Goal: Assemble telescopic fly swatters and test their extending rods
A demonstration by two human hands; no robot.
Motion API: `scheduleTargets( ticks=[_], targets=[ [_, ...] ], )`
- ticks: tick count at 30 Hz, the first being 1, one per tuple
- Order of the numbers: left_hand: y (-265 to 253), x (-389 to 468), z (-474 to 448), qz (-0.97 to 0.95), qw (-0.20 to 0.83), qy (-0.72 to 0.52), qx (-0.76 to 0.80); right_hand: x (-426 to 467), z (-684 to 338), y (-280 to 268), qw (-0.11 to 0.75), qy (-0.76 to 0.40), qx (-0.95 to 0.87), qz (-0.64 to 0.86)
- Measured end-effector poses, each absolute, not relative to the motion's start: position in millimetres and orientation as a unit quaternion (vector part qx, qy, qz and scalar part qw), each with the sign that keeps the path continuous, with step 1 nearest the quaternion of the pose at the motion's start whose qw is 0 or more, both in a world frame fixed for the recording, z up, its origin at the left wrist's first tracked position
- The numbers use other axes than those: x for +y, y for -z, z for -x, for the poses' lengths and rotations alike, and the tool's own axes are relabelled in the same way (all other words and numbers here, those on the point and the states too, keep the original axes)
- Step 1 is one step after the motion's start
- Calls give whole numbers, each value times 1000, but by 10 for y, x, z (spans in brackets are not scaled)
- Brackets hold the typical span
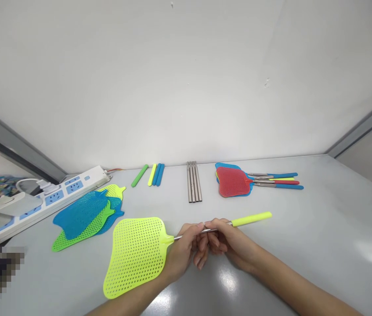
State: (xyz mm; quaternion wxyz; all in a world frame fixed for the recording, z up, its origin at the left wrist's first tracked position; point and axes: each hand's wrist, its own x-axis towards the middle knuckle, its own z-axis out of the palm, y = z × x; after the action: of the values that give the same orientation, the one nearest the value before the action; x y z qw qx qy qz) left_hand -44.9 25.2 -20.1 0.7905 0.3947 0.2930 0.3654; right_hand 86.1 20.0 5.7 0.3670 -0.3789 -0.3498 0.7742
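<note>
A yellow fly swatter (136,254) is held level above the table, its perforated head to the left and its yellow grip to the right. My left hand (186,250) pinches the metal rod near the head. Close beside it, my right hand (227,241) is closed on the same rod, just left of the yellow grip. Several metal rods (194,182) lie side by side beyond my hands. Loose grips lie left of them: a green grip (139,175), a yellow grip (152,174) and blue grips (158,174).
Blue, green and yellow swatter heads (83,213) are piled at the left, against a white power strip (54,197) with plugs in it. At the back right lie several whole fly swatters (235,182), a red one on top. A white wall (186,87) borders the grey table (320,228).
</note>
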Motion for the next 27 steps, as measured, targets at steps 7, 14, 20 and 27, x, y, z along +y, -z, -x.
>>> scheduleTargets(
  ticks=[7, 14, 20, 27],
  targets=[
    [185, 242, 458, -404, 783, -359, 308, 191, -856, -58, 371, -772, -342, 386],
    [152, 250, 448, -413, 775, -361, 315, 225, -890, -57, 343, -792, -328, 385],
    [143, 244, 436, -416, 759, -373, 333, 255, -928, -83, 332, -796, -333, 382],
    [146, 248, 447, -405, 755, -384, 345, 277, -959, -98, 332, -786, -336, 398]
  ],
)
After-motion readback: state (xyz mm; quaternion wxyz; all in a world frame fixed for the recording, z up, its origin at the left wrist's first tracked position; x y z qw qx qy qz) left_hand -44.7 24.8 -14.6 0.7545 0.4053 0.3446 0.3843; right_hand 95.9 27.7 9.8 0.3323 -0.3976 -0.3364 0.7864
